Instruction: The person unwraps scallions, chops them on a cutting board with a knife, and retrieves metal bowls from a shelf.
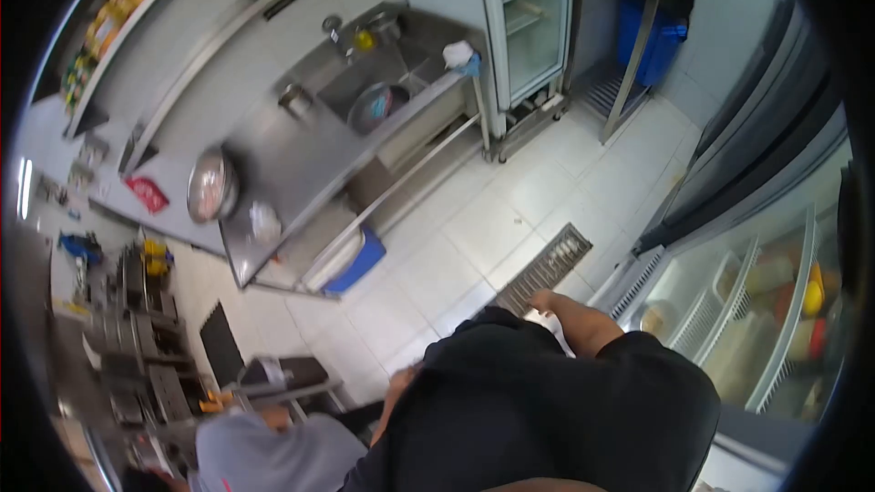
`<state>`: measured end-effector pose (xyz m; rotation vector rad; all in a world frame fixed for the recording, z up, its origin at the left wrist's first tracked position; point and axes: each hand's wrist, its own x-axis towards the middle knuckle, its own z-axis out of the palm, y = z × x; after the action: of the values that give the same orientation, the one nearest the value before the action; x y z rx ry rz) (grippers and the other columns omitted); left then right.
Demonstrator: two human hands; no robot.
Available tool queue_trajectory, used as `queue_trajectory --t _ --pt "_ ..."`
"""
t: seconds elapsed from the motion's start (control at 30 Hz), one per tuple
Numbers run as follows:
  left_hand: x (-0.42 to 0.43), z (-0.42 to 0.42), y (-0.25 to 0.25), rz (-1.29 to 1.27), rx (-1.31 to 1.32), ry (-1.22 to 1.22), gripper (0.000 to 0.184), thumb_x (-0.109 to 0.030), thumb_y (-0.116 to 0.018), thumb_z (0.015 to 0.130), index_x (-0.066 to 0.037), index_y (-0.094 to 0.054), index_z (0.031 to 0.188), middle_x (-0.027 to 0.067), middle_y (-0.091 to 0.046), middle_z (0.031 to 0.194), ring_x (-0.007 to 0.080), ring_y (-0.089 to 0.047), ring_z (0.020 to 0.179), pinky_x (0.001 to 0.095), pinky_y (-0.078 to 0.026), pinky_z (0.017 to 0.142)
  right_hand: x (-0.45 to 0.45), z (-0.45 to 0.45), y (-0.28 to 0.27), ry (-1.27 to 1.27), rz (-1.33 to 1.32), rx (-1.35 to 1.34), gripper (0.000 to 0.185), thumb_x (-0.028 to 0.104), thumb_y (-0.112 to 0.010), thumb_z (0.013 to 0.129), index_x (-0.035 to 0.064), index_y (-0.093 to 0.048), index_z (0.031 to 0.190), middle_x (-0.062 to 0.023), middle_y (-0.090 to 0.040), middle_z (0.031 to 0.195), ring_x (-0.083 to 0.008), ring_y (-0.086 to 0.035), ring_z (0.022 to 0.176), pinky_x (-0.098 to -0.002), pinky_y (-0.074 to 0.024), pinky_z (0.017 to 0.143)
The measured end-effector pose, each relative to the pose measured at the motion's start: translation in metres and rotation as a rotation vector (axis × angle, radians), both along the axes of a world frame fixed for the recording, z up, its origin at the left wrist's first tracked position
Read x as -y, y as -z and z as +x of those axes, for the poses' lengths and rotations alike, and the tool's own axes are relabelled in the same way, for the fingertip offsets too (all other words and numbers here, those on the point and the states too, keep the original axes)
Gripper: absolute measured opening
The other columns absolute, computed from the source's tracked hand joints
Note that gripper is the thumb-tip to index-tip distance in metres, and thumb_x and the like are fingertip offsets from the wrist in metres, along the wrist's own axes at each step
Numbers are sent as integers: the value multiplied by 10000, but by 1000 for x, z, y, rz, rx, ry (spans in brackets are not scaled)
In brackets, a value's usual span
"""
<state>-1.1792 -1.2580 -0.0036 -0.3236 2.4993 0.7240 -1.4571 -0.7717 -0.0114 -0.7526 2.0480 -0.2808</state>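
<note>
My right hand point(543, 302) is in front of my black shirt, at the end of my bent forearm, its fingers curled. Something white point(552, 330) shows just below it, mostly hidden by my arm and shirt; its kind cannot be made out. Only part of my left hand point(398, 389) shows at the left edge of my shirt, and its fingers are hidden. To my right is a glass-fronted fridge point(711, 310) with bottles and containers on white wire shelves.
A person in a grey shirt point(273, 456) is close on my left. Ahead, a steel counter point(283, 150) carries a metal bowl point(212, 187) and a sink holding a pan point(376, 107). A floor drain grate point(547, 264) lies in the white tiles. An upright glass-door fridge point(529, 27) stands beyond.
</note>
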Motion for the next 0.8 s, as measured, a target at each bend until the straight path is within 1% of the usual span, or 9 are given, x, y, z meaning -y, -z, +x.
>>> queue_trajectory --t 0.03,0.07,0.23,0.3,0.47,0.6,0.67,0.73,0.8 --pt "-6 -32 -24 -155 -143 292 469 -412 -599 1029 24 -681 1180 156 -720 1028 302 -713 904 486 -574 755 8 -43 38 -227 -15 -350 439 162 -661 838 6 -684 1248 -268 -735 1036 -431 -724 977 -530 -579 857" --pt "1 -53 -23 6 51 126 478 -420 -595 1030 25 -681 1180 159 -720 1027 306 -714 897 488 -577 751 22 -83 58 344 -24 -223 390 276 -631 876 -1 -740 1128 -259 -730 1121 -415 -706 1058 -525 -556 920" --pt "9 -200 -23 235 500 -247 522 -460 -579 1031 31 -680 1176 177 -716 1023 325 -724 864 498 -589 730 33 -220 -86 832 -778 -230 246 216 -598 880 42 -768 923 -189 -754 967 -386 -713 942 -452 -564 888" --pt "4 -275 -17 218 556 -215 540 -476 -572 1032 33 -679 1175 184 -714 1021 333 -728 850 502 -594 722 7 -256 -116 754 -731 -333 155 76 -588 815 26 -732 845 -139 -739 877 -229 -698 843 -369 -557 798" --pt "-34 -520 1 103 570 -182 585 -516 -556 1034 39 -678 1172 201 -710 1017 352 -738 817 512 -607 701 -129 -269 -7 664 -59 -577 335 301 -544 876 51 -767 851 -218 -752 973 -437 -713 927 -514 -554 872" --pt "-133 -765 2 -103 174 323 667 -584 -470 1044 7 -705 1241 250 -721 1204 417 -712 1027 520 -571 897 -268 -163 88 1401 182 -95 393 307 -660 892 -10 -723 1114 -203 -730 939 -365 -714 1024 -518 -603 663" --pt "-201 -893 -12 -154 -215 662 623 -550 -503 1015 13 -719 1175 244 -727 1200 467 -676 1124 518 -535 990 -292 -116 34 1992 -114 92 270 295 -645 920 29 -691 929 -183 -690 797 -337 -691 782 -496 -559 550" --pt "-307 -969 -113 367 -406 166 482 -423 -618 979 4 -689 1190 238 -742 1140 408 -702 1101 489 -535 958 -318 -77 22 2257 -411 166 298 284 -629 948 68 -659 744 -163 -650 655 -309 -668 540 -473 -514 437" --pt "-399 -1052 -170 426 -724 257 462 -340 -685 970 -23 -657 1305 231 -705 1267 384 -675 1191 446 -518 1020 -353 -27 67 1017 171 -472 331 256 -674 882 102 -640 591 -151 -693 620 -312 -679 499 -431 -544 442"
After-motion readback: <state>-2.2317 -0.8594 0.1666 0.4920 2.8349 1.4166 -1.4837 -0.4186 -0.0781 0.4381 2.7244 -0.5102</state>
